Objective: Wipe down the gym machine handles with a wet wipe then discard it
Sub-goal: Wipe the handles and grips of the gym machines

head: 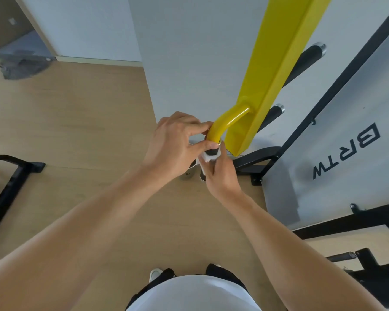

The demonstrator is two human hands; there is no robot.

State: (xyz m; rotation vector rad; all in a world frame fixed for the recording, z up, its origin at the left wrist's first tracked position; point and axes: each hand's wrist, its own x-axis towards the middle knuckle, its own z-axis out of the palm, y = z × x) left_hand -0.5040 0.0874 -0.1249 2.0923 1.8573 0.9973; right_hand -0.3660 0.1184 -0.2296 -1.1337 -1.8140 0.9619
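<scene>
The left hand [175, 140] is steadying the yellow handle bar [225, 123] at its bend, fingers curled around it. Just right and nearer, the right hand [220, 173] is wrapping the white wet wipe [208, 157] around the black handle [212, 151], its grip holding the wipe. Wiping is underway; next, I judge, comes twisting and sliding the wipe along the handle.

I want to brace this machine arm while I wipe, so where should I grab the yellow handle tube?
Judging by its shape, grip the yellow handle tube at its bend, from the left, as the left hand does. That leaves the black grip below free for the wet wipe in the right hand.
</scene>
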